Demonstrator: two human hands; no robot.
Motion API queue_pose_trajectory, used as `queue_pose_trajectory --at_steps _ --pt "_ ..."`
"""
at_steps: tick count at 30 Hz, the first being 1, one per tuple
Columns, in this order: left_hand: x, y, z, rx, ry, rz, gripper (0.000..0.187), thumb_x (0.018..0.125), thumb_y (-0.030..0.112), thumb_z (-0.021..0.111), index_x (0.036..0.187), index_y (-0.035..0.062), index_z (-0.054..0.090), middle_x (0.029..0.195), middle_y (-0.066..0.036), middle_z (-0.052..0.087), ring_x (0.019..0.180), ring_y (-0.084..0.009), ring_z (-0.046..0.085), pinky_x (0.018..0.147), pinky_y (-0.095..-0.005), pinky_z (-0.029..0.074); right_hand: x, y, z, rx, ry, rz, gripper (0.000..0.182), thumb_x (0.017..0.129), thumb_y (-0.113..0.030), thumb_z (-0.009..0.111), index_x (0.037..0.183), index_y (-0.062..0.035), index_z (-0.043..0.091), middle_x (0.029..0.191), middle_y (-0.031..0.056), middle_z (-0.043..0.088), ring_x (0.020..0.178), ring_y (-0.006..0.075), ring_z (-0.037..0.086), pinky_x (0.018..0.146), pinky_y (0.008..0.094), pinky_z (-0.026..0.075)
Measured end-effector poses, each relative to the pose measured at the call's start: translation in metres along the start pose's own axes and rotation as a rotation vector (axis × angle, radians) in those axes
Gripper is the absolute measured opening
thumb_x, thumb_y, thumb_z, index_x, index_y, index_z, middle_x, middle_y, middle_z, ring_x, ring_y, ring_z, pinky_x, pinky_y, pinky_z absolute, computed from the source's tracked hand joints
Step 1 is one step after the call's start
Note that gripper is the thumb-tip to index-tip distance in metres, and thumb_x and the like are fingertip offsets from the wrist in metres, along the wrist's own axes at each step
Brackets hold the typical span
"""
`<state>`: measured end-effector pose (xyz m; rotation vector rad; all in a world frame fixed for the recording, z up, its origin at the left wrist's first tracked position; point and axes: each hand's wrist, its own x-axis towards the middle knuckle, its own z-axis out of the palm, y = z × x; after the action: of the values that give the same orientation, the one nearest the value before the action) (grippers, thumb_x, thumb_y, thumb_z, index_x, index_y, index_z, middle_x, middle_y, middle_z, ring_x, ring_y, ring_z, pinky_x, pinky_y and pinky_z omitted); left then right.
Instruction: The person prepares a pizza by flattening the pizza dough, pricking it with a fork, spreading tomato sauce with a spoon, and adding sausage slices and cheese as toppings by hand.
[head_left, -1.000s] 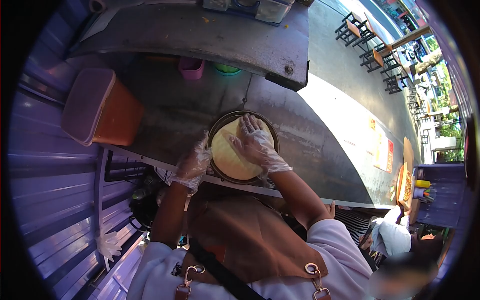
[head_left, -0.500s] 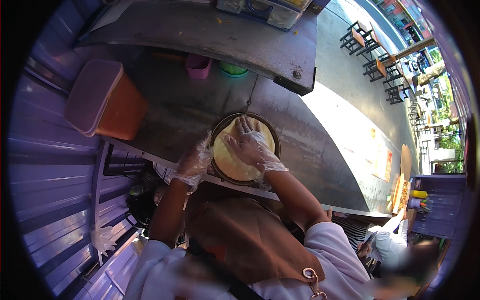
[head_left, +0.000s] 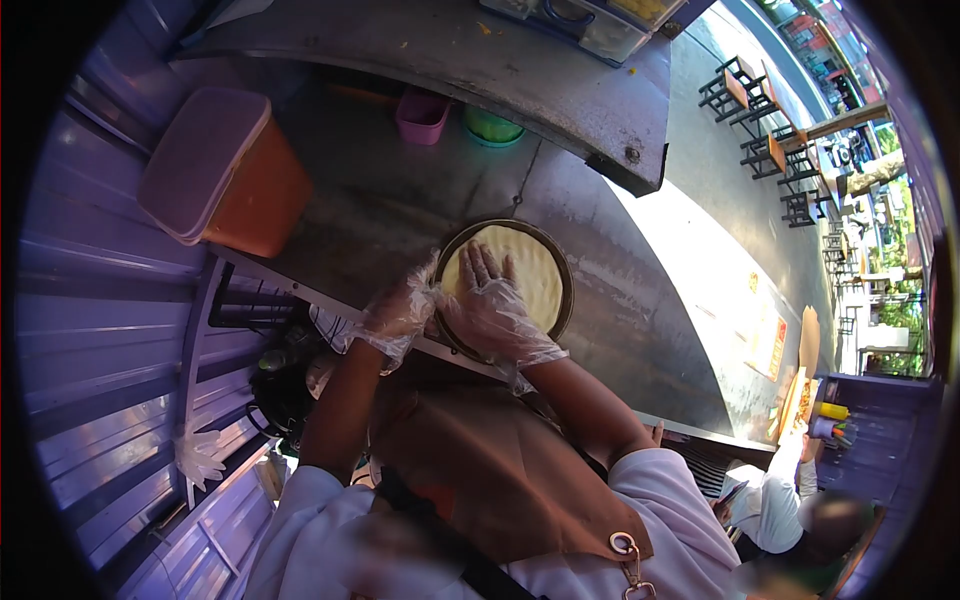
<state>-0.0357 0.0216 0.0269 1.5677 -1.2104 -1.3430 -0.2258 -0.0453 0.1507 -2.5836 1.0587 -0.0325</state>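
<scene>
Pale dough (head_left: pixel 525 262) lies flat in a round dark pan (head_left: pixel 568 290) on the metal counter, its surface marked with small dents. My right hand (head_left: pixel 490 305), in a clear plastic glove, lies on the left part of the dough with its fingers stretched out. My left hand (head_left: pixel 403 308), gloved the same way, is at the pan's left rim. Its fingers point up along the rim, and how tightly they close on it is hard to make out.
An orange tub with a pale lid (head_left: pixel 262 195) stands at the left. A pink container (head_left: pixel 422 115) and a green bowl (head_left: pixel 493 126) sit under the raised shelf (head_left: pixel 430 50). Another person (head_left: pixel 775 500) is at the lower right, near an open box (head_left: pixel 797 400).
My right hand has shifted toward the left and lower part of the dough, uncovering more of its right side. The view has shifted slightly. My left hand stays by the rim.
</scene>
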Motion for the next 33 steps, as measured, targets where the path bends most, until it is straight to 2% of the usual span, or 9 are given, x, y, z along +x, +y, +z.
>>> queue_pose_trajectory --at_steps 2,4,8,10,13,17,19,28,33 --pt "-0.001 0.018 -0.003 -0.143 0.017 0.044 0.069 0.096 0.015 0.063 0.157 0.0075 0.031 0.128 -0.007 0.061 0.08 -0.0077 0.063 0.065 -0.0278 0.056 0.008 0.0 -0.012 0.012 -0.043 -0.014 0.084 0.1 -0.053 0.039 0.148 0.0146 0.031 0.158 0.0297 0.028 0.151 0.0397 0.021 0.122 0.056 0.011" --pt "-0.032 0.111 -0.006 -0.05 0.045 -0.234 0.061 0.097 0.023 0.061 0.154 0.0139 0.04 0.105 -0.012 0.069 0.077 -0.013 0.066 0.067 -0.0303 0.056 0.012 0.009 -0.018 0.024 -0.085 -0.016 0.083 0.1 -0.053 0.038 0.148 0.0147 0.031 0.158 0.0296 0.028 0.151 0.0396 0.022 0.122 0.0557 0.012" --pt "-0.027 0.093 -0.009 -0.022 0.015 -0.303 0.063 0.097 0.018 0.061 0.155 0.0132 0.036 0.107 -0.009 0.069 0.073 -0.0094 0.063 0.065 -0.0287 0.056 0.017 0.029 -0.016 0.092 -0.095 -0.084 0.078 0.102 -0.049 0.041 0.148 0.0139 0.032 0.157 0.0297 0.031 0.149 0.039 0.027 0.123 0.0534 0.012" --pt "-0.023 0.075 -0.007 -0.412 -0.002 -0.173 0.064 0.099 0.015 0.06 0.157 0.0097 0.032 0.118 -0.005 0.065 0.068 -0.0071 0.061 0.059 -0.0244 0.055 0.017 0.033 -0.017 -0.021 -0.06 -0.094 0.077 0.103 -0.049 0.039 0.148 0.013 0.032 0.157 0.0285 0.031 0.149 0.0374 0.027 0.124 0.0521 0.011" --pt "-0.031 0.101 -0.006 -0.105 0.039 -0.18 0.063 0.099 0.013 0.06 0.156 0.0099 0.034 0.113 -0.004 0.066 0.066 -0.0063 0.06 0.059 -0.0229 0.055 0.02 0.038 -0.025 -0.032 -0.111 -0.108 0.079 0.103 -0.051 0.039 0.15 0.011 0.029 0.159 0.0278 0.027 0.151 0.036 0.022 0.124 0.0511 0.014" --pt "-0.032 0.107 -0.004 -0.195 0.038 -0.304 0.063 0.099 0.013 0.061 0.156 0.01 0.035 0.111 -0.003 0.066 0.067 -0.005 0.058 0.059 -0.0223 0.054 0.018 0.06 -0.033 0.008 -0.101 -0.116 0.08 0.103 -0.053 0.037 0.152 0.0086 0.026 0.16 0.0275 0.025 0.151 0.0374 0.021 0.124 0.0455 0.015" --pt "-0.026 0.079 -0.004 -0.092 0.053 -0.045 0.062 0.099 0.013 0.061 0.156 0.0097 0.035 0.111 -0.003 0.066 0.064 -0.0035 0.056 0.057 -0.0216 0.052 0.02 0.066 -0.028 -0.091 -0.128 -0.124 0.081 0.103 -0.055 0.036 0.152 0.0092 0.027 0.16 0.0282 0.025 0.151 0.0382 0.021 0.124 0.0443 0.016" --pt "-0.031 0.094 -0.002 -0.481 0.021 -0.198 0.061 0.101 0.015 0.059 0.156 0.0098 0.034 0.108 -0.004 0.067 0.06 -0.004 0.055 0.056 -0.0222 0.052 0.0 0.081 -0.032 -0.076 -0.066 -0.05 0.083 0.101 -0.055 0.04 0.151 0.0114 0.028 0.158 0.0313 0.027 0.15 0.0417 0.021 0.124 0.0447 0.016" --pt "-0.03 0.103 -0.009 -0.22 0.016 -0.156 0.061 0.101 0.016 0.059 0.156 0.0113 0.034 0.103 -0.005 0.067 0.062 -0.0046 0.058 0.057 -0.0233 0.053 -0.016 0.038 -0.018 -0.097 -0.02 -0.186 0.089 0.096 -0.054 0.049 0.153 0.0102 0.024 0.16 0.0305 0.022 0.151 0.0398 0.019 0.125 0.0481 0.011"
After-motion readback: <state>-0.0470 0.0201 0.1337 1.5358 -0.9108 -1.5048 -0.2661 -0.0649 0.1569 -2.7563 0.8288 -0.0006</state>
